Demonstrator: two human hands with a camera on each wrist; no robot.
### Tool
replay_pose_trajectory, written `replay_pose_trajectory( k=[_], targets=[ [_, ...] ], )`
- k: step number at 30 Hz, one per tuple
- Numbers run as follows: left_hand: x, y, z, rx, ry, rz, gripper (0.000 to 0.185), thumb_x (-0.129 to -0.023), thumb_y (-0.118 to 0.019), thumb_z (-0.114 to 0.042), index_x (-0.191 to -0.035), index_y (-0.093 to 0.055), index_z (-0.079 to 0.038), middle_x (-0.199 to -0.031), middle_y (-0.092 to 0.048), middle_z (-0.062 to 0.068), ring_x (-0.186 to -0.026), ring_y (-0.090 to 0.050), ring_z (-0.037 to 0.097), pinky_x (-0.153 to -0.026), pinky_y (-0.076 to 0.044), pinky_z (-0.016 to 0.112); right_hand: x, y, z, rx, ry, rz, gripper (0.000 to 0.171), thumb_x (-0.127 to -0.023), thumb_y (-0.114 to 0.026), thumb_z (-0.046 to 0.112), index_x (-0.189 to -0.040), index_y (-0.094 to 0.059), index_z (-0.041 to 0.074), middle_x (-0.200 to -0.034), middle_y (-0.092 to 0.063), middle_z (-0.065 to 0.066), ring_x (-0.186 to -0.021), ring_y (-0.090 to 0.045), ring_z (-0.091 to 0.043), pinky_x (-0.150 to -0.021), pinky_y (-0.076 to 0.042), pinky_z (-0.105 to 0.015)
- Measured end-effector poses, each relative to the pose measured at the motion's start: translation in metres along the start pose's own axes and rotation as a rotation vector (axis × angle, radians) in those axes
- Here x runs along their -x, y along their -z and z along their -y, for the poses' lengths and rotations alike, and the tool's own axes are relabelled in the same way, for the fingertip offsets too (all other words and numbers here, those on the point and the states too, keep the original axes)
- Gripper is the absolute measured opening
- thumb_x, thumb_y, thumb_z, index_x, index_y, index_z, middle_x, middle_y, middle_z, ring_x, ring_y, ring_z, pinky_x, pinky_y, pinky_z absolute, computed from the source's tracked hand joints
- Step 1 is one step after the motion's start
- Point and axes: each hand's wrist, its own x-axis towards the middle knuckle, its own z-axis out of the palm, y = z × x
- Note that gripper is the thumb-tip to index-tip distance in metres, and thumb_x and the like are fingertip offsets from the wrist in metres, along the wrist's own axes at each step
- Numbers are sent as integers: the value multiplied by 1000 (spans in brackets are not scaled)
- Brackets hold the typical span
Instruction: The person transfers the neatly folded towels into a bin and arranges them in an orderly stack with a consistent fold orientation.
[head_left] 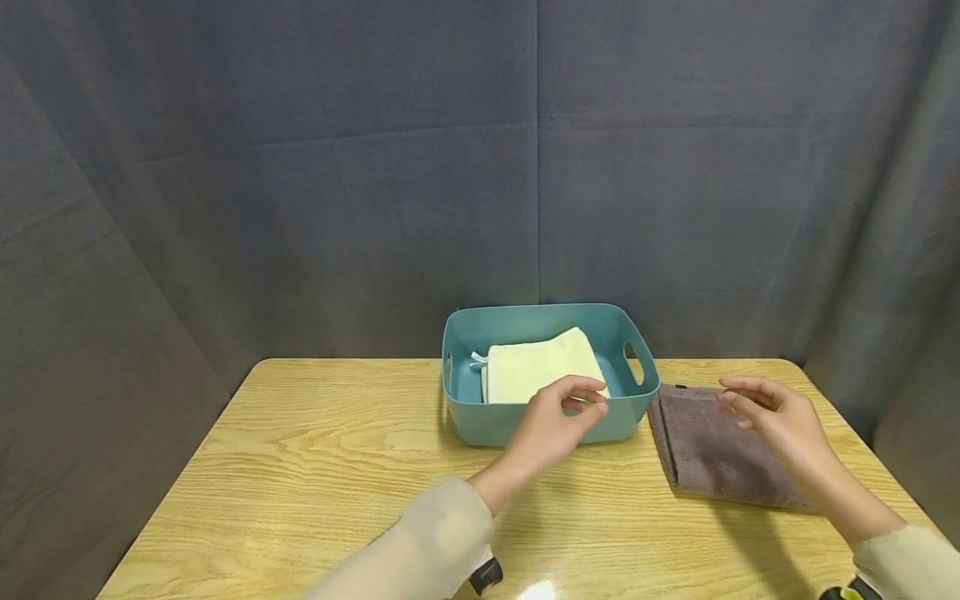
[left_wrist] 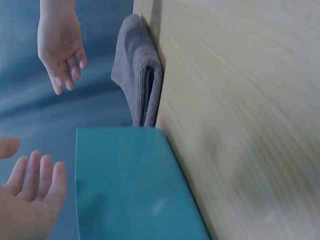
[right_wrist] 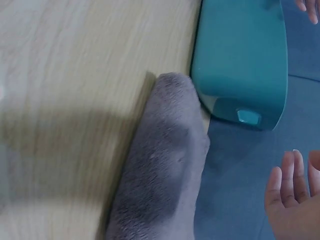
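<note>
A teal plastic bin (head_left: 480, 425) (left_wrist: 130, 185) (right_wrist: 245, 60) stands on the wooden table (head_left: 300, 467) and holds a folded pale yellow towel (head_left: 525, 371). A folded grey-brown towel (head_left: 712, 450) (left_wrist: 137, 75) (right_wrist: 160, 170) lies flat just right of the bin. My left hand (head_left: 573, 404) (left_wrist: 30, 190) hovers over the bin's front rim, fingers loosely curled, holding nothing. My right hand (head_left: 750, 404) (left_wrist: 60, 45) (right_wrist: 290, 195) hovers above the grey-brown towel with relaxed fingers, empty.
Dark grey curtains (head_left: 300, 167) close in the table at the back and on both sides. Bare tabletop spreads left of the bin and along the front. A small black object (head_left: 486, 575) shows at my left sleeve near the table's front edge.
</note>
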Motion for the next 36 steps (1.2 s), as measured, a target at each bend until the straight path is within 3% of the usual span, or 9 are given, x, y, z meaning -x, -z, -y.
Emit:
replay_pose_trajectory(
  k=[11, 18, 28, 33, 36],
  targets=[
    [6, -21, 6, 35, 11, 52, 26, -97, -66, -20, -122, -67, -11, -106, -67, -8, -94, -59, 5, -83, -50, 23, 7, 10, -18, 0, -26, -19, 33, -102, -58, 31, -123, -61, 6, -94, -63, 28, -84, -64, 6, -67, -55, -25],
    [10, -35, 18, 32, 72, 46, 20, -97, -67, -20, -116, -69, -17, -102, -66, -11, -91, -59, 4, -79, -50, 23, 12, 16, -31, 10, -72, -25, 29, -100, -60, 35, -119, -64, 12, -91, -62, 30, -82, -63, 7, -66, -56, -26],
    [15, -53, 32, 76, 140, 44, 18, -95, -69, -19, -113, -70, -16, -97, -64, -13, -90, -58, 4, -77, -50, 24, 20, 24, -51, 16, -105, -48, 20, -101, -60, 31, -115, -66, 17, -89, -63, 31, -79, -63, 7, -65, -55, -25],
    [13, -62, 37, 125, 153, 43, 18, -94, -69, -16, -112, -70, -14, -95, -65, -9, -87, -59, 4, -76, -50, 23, 22, 31, -58, -1, -125, -67, 13, -101, -60, 32, -110, -67, 26, -88, -64, 30, -78, -64, 6, -64, -55, -25],
    [11, -69, 38, 166, 180, 45, 18, -94, -69, -16, -111, -70, -13, -93, -64, -9, -85, -60, 4, -72, -51, 23, 24, 36, -61, 15, -157, -73, 21, -101, -59, 35, -115, -67, 21, -88, -64, 30, -77, -64, 5, -64, -55, -25]
  ],
)
